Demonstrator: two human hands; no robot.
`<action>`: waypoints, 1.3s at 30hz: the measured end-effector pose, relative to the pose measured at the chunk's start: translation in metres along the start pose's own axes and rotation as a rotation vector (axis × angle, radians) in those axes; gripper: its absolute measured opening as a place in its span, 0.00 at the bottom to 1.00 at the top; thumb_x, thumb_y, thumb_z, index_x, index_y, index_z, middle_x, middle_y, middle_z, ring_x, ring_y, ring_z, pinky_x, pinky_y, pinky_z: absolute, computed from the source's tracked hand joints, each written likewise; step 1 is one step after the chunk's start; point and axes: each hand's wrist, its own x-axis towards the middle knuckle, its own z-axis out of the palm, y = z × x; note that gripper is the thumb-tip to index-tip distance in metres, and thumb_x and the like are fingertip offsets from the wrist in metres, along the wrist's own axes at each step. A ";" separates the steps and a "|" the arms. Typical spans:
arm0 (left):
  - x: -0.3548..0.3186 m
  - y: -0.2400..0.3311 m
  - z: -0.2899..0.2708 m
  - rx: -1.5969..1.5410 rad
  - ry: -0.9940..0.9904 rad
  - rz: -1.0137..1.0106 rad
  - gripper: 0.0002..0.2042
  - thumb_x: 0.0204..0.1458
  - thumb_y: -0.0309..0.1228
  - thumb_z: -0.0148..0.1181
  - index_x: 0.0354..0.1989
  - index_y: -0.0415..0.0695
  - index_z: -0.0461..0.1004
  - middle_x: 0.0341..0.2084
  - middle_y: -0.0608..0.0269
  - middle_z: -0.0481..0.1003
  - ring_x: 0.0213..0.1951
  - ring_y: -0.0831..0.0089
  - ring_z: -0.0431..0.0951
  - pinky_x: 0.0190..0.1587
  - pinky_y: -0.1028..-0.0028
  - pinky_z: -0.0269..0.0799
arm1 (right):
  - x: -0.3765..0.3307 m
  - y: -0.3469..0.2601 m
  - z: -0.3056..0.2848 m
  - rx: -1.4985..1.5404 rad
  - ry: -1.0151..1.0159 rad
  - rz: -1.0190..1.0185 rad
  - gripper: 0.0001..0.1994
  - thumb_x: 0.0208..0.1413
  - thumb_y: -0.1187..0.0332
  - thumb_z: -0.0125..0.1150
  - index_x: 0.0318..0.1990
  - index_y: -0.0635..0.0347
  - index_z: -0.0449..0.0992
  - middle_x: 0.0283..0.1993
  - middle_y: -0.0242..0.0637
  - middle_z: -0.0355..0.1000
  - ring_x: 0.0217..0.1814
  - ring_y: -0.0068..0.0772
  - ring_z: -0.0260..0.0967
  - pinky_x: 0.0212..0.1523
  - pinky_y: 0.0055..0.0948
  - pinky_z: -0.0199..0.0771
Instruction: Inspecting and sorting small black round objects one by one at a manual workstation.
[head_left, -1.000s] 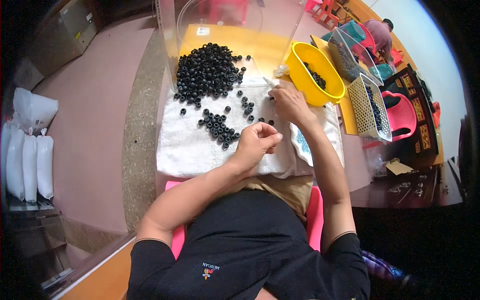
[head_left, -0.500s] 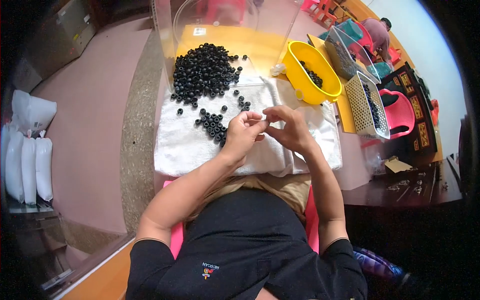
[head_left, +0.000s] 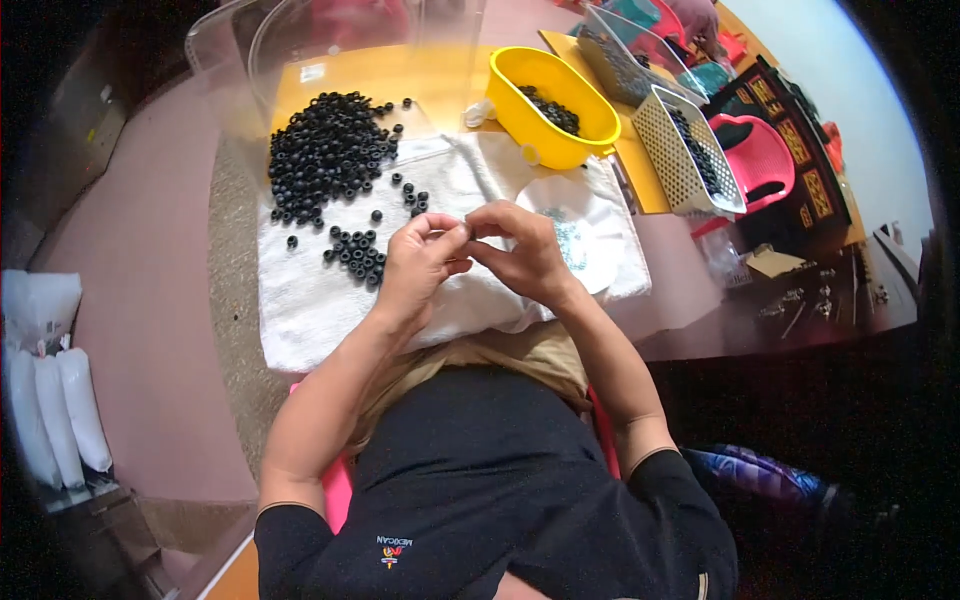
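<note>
My left hand [head_left: 425, 262] and my right hand [head_left: 525, 248] meet above a white cloth [head_left: 320, 320], fingertips pinched together. Whatever sits between them is small and mostly hidden by the fingers. Left of my left hand lies a small cluster of black, round pieces with holes [head_left: 357, 254], like thick beads. A larger heap of the same black pieces [head_left: 330, 150] is spread beyond it, with a few loose ones between. Partly behind my right hand is a round white dish [head_left: 600, 262] holding tiny pale-blue bits [head_left: 570, 238].
A yellow oval tub [head_left: 600, 135] with black pieces stands beyond the cloth on the right. Farther right are a white perforated basket [head_left: 700, 170], a clear bin [head_left: 640, 60] and a pink chair [head_left: 760, 160]. White filled bags [head_left: 70, 410] stand at far left.
The view has turned, so the table things sit farther left in the picture. More of the white dish shows beside my right hand. Both hands stay pinched together.
</note>
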 end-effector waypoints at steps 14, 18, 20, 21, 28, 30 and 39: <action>-0.002 -0.001 0.002 0.022 -0.037 -0.068 0.08 0.54 0.27 0.62 0.39 0.43 0.71 0.33 0.64 0.76 0.34 0.77 0.76 0.39 0.75 0.75 | -0.017 0.001 -0.001 -0.166 0.117 -0.118 0.15 0.43 0.79 0.69 0.40 0.62 0.75 0.37 0.43 0.76 0.36 0.39 0.77 0.37 0.30 0.77; -0.003 -0.001 0.003 -0.007 0.008 -0.086 0.06 0.55 0.27 0.61 0.38 0.44 0.71 0.32 0.65 0.76 0.33 0.76 0.76 0.39 0.74 0.75 | -0.020 0.002 0.003 -0.266 0.175 -0.191 0.15 0.42 0.79 0.70 0.40 0.63 0.75 0.36 0.43 0.77 0.35 0.41 0.76 0.35 0.31 0.76; -0.003 -0.001 0.003 -0.019 0.005 -0.106 0.05 0.55 0.26 0.61 0.38 0.44 0.71 0.32 0.65 0.76 0.33 0.76 0.76 0.39 0.74 0.76 | -0.020 0.002 0.002 -0.252 0.169 -0.185 0.15 0.42 0.80 0.70 0.40 0.63 0.75 0.37 0.43 0.77 0.35 0.39 0.76 0.35 0.31 0.76; -0.003 -0.002 0.003 -0.031 0.002 -0.127 0.05 0.55 0.26 0.61 0.37 0.44 0.71 0.31 0.65 0.75 0.33 0.77 0.76 0.39 0.74 0.76 | -0.021 0.002 0.002 -0.238 0.163 -0.179 0.15 0.42 0.80 0.70 0.40 0.63 0.75 0.37 0.43 0.76 0.35 0.38 0.76 0.36 0.30 0.76; -0.003 -0.002 0.003 0.011 -0.064 -0.154 0.07 0.54 0.27 0.62 0.39 0.44 0.72 0.33 0.65 0.76 0.33 0.77 0.76 0.40 0.74 0.76 | -0.021 -0.004 -0.012 0.007 0.017 0.036 0.16 0.44 0.81 0.68 0.43 0.65 0.75 0.38 0.41 0.75 0.36 0.28 0.75 0.37 0.27 0.76; -0.003 0.000 0.004 0.041 -0.114 -0.158 0.10 0.52 0.27 0.62 0.42 0.42 0.71 0.35 0.63 0.76 0.35 0.77 0.77 0.41 0.74 0.76 | -0.021 -0.003 -0.016 0.087 -0.053 0.074 0.19 0.43 0.81 0.68 0.46 0.60 0.75 0.37 0.40 0.76 0.35 0.30 0.75 0.36 0.29 0.76; -0.007 0.007 0.009 0.085 -0.243 -0.218 0.15 0.50 0.29 0.66 0.43 0.42 0.70 0.38 0.61 0.78 0.40 0.75 0.78 0.44 0.74 0.73 | -0.016 -0.017 -0.027 0.055 -0.180 0.038 0.18 0.43 0.82 0.67 0.45 0.62 0.77 0.34 0.37 0.74 0.33 0.29 0.72 0.34 0.27 0.72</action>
